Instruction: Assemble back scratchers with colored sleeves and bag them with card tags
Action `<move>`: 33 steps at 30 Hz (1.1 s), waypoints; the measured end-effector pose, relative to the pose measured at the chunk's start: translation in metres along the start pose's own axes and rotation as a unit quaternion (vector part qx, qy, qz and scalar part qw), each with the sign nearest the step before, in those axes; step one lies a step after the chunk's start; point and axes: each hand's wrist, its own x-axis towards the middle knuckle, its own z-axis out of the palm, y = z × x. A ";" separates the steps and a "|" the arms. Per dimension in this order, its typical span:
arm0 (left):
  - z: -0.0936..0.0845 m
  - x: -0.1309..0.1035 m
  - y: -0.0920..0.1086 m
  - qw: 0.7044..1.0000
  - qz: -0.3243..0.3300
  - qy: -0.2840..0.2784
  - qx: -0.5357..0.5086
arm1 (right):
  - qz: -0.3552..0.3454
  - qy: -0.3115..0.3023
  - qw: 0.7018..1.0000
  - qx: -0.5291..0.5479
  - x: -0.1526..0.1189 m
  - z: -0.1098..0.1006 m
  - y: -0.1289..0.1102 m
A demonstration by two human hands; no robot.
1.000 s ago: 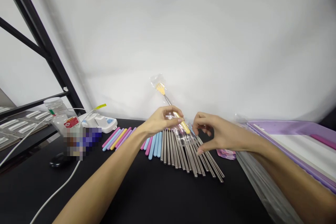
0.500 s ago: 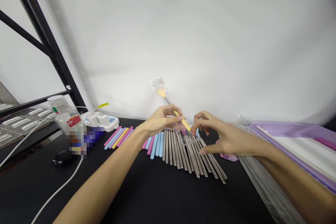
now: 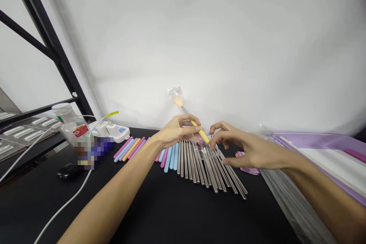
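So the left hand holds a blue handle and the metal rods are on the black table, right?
The handle in the left hand is yellow, not blue, as the head view shows. The metal rods are on the black table.

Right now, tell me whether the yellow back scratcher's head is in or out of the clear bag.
In, apparently: clear bag shows around the head and beyond its tips. Whether it covers the handle, I cannot tell.
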 end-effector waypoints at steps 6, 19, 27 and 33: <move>-0.001 -0.001 -0.001 1.000 -0.002 -0.021 -0.017 | -0.015 0.052 0.998 -0.013 0.004 0.003 -0.002; 0.009 -0.002 0.002 0.972 0.123 -0.042 0.194 | 0.071 0.092 0.976 0.182 0.014 0.010 0.008; 0.006 -0.003 0.015 0.968 0.156 0.017 0.197 | 0.180 0.008 0.952 0.248 0.014 0.012 0.011; -0.010 0.005 0.011 0.961 0.174 0.174 0.126 | 0.170 -0.113 0.968 0.144 0.011 0.013 0.007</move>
